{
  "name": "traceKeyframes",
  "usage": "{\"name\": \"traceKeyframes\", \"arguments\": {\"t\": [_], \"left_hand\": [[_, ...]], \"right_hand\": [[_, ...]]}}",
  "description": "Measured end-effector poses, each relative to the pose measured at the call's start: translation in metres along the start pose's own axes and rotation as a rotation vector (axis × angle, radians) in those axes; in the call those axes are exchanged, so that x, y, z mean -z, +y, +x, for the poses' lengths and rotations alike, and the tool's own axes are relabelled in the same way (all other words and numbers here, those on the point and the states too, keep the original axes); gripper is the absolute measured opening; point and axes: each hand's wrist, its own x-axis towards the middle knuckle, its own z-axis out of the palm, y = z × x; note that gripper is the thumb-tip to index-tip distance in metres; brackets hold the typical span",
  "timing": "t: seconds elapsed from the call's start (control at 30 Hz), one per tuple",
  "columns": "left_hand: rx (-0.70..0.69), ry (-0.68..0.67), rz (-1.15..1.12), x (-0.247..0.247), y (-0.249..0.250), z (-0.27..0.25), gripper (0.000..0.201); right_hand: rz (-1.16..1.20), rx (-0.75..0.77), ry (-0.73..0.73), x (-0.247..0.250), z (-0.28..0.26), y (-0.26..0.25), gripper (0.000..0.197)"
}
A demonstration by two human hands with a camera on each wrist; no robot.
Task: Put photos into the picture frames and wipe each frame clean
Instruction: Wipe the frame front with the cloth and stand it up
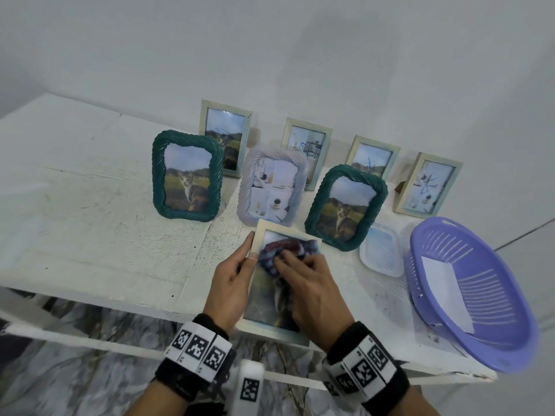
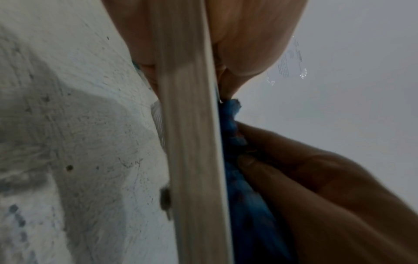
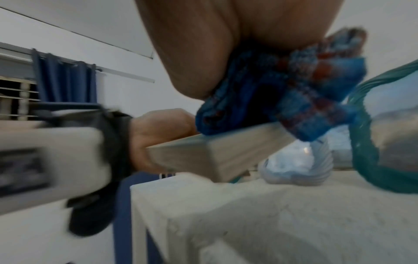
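Observation:
A pale wooden picture frame with a cat photo is held above the table's front edge. My left hand grips its left side, thumb on the front. My right hand presses a bunched blue and red checked cloth on the glass near the top. In the left wrist view the frame's edge runs top to bottom with the cloth beside it. In the right wrist view the cloth sits under my palm on the frame.
Several framed photos stand on the white table: two teal rope-edged ones, a lilac one, pale wooden ones behind. A clear plastic lid and a purple basket holding paper lie right.

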Motion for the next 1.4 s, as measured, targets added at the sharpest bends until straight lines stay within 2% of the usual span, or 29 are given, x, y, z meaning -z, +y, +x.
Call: {"name": "traceKeyframes", "arguments": {"t": [0.1,0.17,0.33,0.4,0.53,0.67,0.73,0.83,0.93,1.07,1.13,1.2,1.27,1.4], "left_hand": [[0.023,0.027,-0.028,0.001,-0.001,0.003,0.039],[0.025,0.025,0.003,0.000,-0.002,0.001,0.040],[0.019,0.009,0.029,-0.009,0.003,0.003,0.040],[0.025,0.019,0.029,-0.007,0.003,0.008,0.040],[0.040,0.023,0.076,-0.002,0.001,0.007,0.040],[0.036,0.024,0.057,-0.004,-0.001,0.006,0.041],[0.040,0.032,0.054,-0.001,0.000,0.009,0.041],[0.060,0.065,0.074,0.006,-0.002,0.011,0.041],[0.068,0.077,0.101,0.008,-0.005,0.008,0.042],[0.052,0.062,0.072,0.004,0.000,0.011,0.042],[0.044,0.074,0.057,0.005,0.002,0.014,0.041],[0.044,0.094,0.063,0.008,0.002,0.016,0.041],[0.045,0.086,0.089,0.008,0.000,0.016,0.042],[0.045,0.057,0.052,0.003,0.001,0.015,0.042]], "right_hand": [[0.061,0.146,-0.151,-0.002,-0.022,-0.013,0.047],[0.034,0.166,-0.223,0.002,-0.024,-0.006,0.045],[-0.103,-0.031,-0.079,0.009,0.000,0.011,0.048],[-0.100,0.027,-0.095,0.004,-0.004,0.000,0.045],[-0.006,0.151,-0.265,0.007,-0.019,-0.003,0.047],[-0.099,0.029,-0.163,0.010,0.003,0.015,0.047],[-0.109,0.033,-0.134,0.005,0.004,0.005,0.049],[-0.024,0.115,-0.226,-0.005,-0.016,-0.011,0.043],[-0.022,0.110,-0.304,-0.001,-0.020,0.000,0.043],[-0.144,-0.087,-0.173,0.004,-0.002,0.014,0.045],[-0.121,-0.044,-0.154,0.000,-0.006,0.003,0.047],[-0.064,0.043,-0.201,-0.002,-0.020,-0.010,0.044],[-0.024,0.063,-0.232,0.003,-0.024,-0.008,0.040],[-0.111,-0.108,-0.112,0.005,-0.005,0.020,0.034]]}}
